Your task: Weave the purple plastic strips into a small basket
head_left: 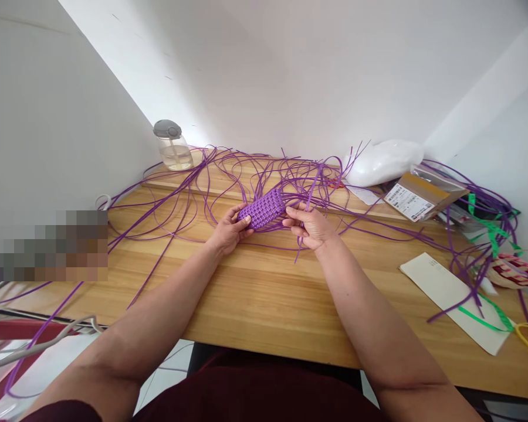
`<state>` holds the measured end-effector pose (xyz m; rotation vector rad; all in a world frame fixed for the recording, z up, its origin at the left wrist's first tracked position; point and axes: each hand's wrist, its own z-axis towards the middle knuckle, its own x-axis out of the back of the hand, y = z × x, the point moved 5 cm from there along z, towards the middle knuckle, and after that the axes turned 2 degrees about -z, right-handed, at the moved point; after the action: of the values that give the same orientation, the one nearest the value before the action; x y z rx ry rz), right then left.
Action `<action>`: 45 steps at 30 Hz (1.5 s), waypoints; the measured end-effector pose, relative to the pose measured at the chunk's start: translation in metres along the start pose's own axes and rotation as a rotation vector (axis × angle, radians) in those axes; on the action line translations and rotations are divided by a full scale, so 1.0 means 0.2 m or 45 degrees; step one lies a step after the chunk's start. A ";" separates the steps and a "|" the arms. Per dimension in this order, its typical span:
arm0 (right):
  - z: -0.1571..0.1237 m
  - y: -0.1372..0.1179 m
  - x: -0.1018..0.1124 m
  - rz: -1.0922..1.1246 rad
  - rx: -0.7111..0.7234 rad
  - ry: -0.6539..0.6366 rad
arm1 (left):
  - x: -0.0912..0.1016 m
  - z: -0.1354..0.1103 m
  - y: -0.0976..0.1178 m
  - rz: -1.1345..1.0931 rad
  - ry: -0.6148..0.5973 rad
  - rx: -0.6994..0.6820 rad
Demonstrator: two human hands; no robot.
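Note:
A small woven panel (pixel 263 210) of purple plastic strips is held tilted above the wooden table. My left hand (pixel 231 230) grips its left end, thumb on the front face and fingers behind. At the panel's right end, my right hand (pixel 310 225) pinches a purple strip (pixel 311 190) that runs up past the fingers, with a tail hanging below the hand. Many long loose strips (pixel 233 170) fan out from the panel's far edge and sides across the table. The panel's back is hidden.
A clear bottle with a grey lid (pixel 176 146) stands at the back left. At the right are a white plastic bundle (pixel 385 161), a labelled cardboard box (pixel 416 196), a pale flat card (pixel 453 299), green ribbon (pixel 488 319) and a red-and-cream woven piece (pixel 517 271). Walls enclose the table (pixel 264 299).

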<state>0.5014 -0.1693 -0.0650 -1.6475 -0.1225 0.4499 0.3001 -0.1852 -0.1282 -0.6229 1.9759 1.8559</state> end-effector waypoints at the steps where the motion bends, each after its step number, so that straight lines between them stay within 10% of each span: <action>1: 0.00 0.00 0.00 0.025 -0.017 0.021 | 0.00 0.00 0.00 0.003 0.002 0.004; 21: -0.03 -0.02 -0.04 0.065 -0.018 -0.017 | 0.00 0.00 -0.01 0.064 -0.045 -0.013; 30: -0.03 0.02 -0.06 -0.049 0.050 -0.116 | -0.04 -0.10 0.19 0.966 0.154 -0.615; 35: -0.06 0.04 -0.12 -0.194 0.051 -0.278 | -0.18 -0.19 0.25 1.226 -0.183 -0.979; 45: -0.11 0.05 -0.26 -0.267 0.033 -0.367 | -0.16 -0.13 0.20 1.139 -0.343 -1.005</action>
<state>0.4596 -0.2096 -0.0610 -1.5178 -0.4973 0.5232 0.3068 -0.2078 -0.0755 0.4427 1.3612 3.0698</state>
